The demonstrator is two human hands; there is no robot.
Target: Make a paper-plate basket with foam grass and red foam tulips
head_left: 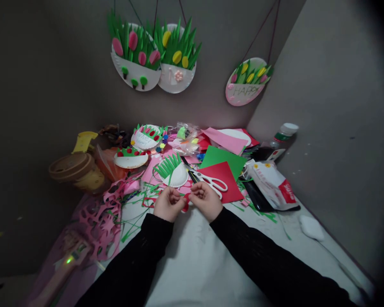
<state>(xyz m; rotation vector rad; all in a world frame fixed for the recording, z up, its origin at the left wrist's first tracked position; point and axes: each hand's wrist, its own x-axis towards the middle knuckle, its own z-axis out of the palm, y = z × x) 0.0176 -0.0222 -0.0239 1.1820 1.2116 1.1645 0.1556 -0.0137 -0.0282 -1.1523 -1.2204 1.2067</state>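
My left hand (pixel 170 204) and my right hand (pixel 206 201) meet above the near part of the table, fingers pinched. Between their fingertips is a small red paper cutout (pixel 186 202), partly covered by the fingers. Just beyond lies a white paper-plate pocket (pixel 179 175) with a fringe of green paper grass (pixel 168 167). White-handled scissors (pixel 213 181) rest beside it, partly over a red paper sheet (pixel 228 183). Red paper scraps (pixel 149 200) lie near my left hand.
A green sheet (pixel 224 158) lies behind the red one. Pink cut-out scraps (pixel 99 221) spread at left, near a pink device (pixel 65 268) with a green light. A brown-lidded container (pixel 72 166) stands left; a white-and-red packet (pixel 273 185) lies right. Decorated plates (pixel 136 79) hang on the wall.
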